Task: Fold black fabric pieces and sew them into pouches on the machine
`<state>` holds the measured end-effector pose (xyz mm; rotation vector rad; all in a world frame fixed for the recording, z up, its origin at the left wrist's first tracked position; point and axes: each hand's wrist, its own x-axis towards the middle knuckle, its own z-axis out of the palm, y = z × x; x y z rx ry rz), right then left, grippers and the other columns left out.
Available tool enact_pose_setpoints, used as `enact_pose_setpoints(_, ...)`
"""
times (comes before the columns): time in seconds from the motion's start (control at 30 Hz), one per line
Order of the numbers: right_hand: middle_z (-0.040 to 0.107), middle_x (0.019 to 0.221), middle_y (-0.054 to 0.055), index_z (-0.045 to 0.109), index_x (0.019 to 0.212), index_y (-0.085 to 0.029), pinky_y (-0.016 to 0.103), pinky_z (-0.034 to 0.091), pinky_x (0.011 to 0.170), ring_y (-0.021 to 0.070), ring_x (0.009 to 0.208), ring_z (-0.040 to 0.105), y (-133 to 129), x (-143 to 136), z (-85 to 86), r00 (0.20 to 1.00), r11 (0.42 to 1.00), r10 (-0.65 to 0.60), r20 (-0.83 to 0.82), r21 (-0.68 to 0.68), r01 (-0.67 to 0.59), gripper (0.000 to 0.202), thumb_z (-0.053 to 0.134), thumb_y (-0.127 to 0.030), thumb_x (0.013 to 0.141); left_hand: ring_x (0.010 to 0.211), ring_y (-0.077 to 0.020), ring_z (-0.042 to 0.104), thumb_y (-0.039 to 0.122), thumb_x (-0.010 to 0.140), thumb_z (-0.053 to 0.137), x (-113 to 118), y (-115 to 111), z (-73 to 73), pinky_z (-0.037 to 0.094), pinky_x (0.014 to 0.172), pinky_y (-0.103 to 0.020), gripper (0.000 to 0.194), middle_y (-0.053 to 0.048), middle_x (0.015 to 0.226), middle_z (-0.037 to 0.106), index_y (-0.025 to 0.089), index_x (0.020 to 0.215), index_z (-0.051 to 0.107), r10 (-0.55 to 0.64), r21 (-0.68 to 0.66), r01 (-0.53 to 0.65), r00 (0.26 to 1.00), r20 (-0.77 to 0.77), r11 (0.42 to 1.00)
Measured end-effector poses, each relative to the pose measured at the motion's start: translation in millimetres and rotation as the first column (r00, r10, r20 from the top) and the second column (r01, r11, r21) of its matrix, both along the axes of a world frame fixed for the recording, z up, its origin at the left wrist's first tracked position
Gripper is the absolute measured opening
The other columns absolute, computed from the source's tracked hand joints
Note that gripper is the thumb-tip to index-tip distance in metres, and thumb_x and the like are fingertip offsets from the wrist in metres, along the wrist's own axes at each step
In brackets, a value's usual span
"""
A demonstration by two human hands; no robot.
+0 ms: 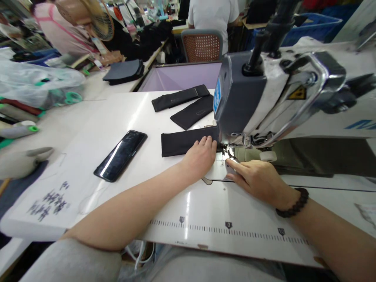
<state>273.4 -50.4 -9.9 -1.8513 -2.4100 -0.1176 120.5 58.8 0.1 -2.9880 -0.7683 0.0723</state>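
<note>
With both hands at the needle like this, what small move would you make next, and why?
Probably feed the black fabric strip a little further under the presser foot: the left hand lies flat on its end beside the foot, and the right hand rests just in front, steadying.

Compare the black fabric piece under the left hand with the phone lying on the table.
The fabric piece is matte and soft; the phone is glossy and mirrors the light. The fabric lies nearly level across the table; the phone lies slanted. The left hand presses the fabric; nothing touches the phone. Both are black, flat and oblong.
</note>
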Motion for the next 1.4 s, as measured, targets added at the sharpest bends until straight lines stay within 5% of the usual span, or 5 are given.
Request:
enact_pose_setpoints(0.23, 0.064, 0.068, 0.003, 0.055, 0.108, -0.016, 0.026, 0.030, 0.053, 0.0151, 0.061, 0.057, -2, 2, 2.1, 1.000, 0.999, 0.003, -0.013, -0.050, -0.003, 0.034, 0.041, -0.038, 0.086, 0.091, -0.0203, 0.059, 0.003, 0.072, 0.037, -64, 14, 63.0, 0.049, 0.076, -0.032, 0.056, -0.008, 0.105, 0.061, 0.015, 0.127, 0.037, 0.227, -0.406, -0.124, 0.950, 0.214, 0.905)
enact_pose_setpoints(0.37, 0.064, 0.069, 0.003, 0.054, 0.109, -0.017, 0.025, 0.030, 0.053, 0.0149, 0.061, 0.057, -2, 2, 1.3, 1.000, 0.999, 0.004, -0.018, -0.038, -0.004, 0.034, 0.041, -0.038, 0.086, 0.090, -0.0212, 0.060, 0.015, 0.076, 0.038, -82, 4, 61.7, 0.050, 0.076, -0.036, 0.050, -0.010, 0.108, 0.058, 0.013, 0.126, 0.036, 0.449, -0.766, 0.153, 0.732, 0.512, 0.625)
enact_pose_setpoints(0.53, 0.065, 0.073, 0.003, 0.056, 0.107, -0.018, 0.025, 0.032, 0.055, 0.0148, 0.063, 0.058, -4, 3, 1.4, 0.999, 1.000, 0.017, -0.035, -0.009, -0.017, 0.030, 0.042, -0.034, 0.086, 0.114, -0.0285, 0.043, 0.017, 0.078, 0.044, -87, -13, 14.1, 0.040, 0.090, -0.049, 0.050, -0.020, 0.127, 0.040, 0.007, 0.126, 0.034, 0.415, -0.382, -0.244, 0.776, 0.474, 0.891)
enact_pose_setpoints(0.63, 0.065, 0.071, 0.003, 0.056, 0.106, -0.018, 0.025, 0.032, 0.055, 0.0145, 0.062, 0.057, -5, 3, 1.0, 0.999, 1.000, 0.025, -0.039, 0.012, -0.025, 0.030, 0.043, -0.034, 0.086, 0.113, -0.0243, 0.045, 0.015, 0.083, 0.042, -76, -33, 8.9, 0.041, 0.093, -0.042, 0.031, -0.015, 0.123, 0.046, 0.009, 0.113, 0.050, 0.090, -0.120, -0.054, 0.944, 0.317, 0.991)
enact_pose_setpoints(1.4, 0.058, 0.062, 0.002, 0.060, 0.099, -0.014, 0.027, 0.031, 0.054, 0.0134, 0.058, 0.052, -4, 7, -0.4, 0.986, 0.990, 0.138, -0.092, 0.031, -0.135, 0.026, 0.041, -0.028, 0.086, 0.122, -0.0273, 0.033, 0.041, 0.084, 0.045, -7, 8, -7.0, 0.029, 0.101, -0.042, 0.049, -0.018, 0.123, 0.043, 0.005, 0.117, 0.044, -0.187, -0.159, 0.221, 0.961, 0.206, 0.962)
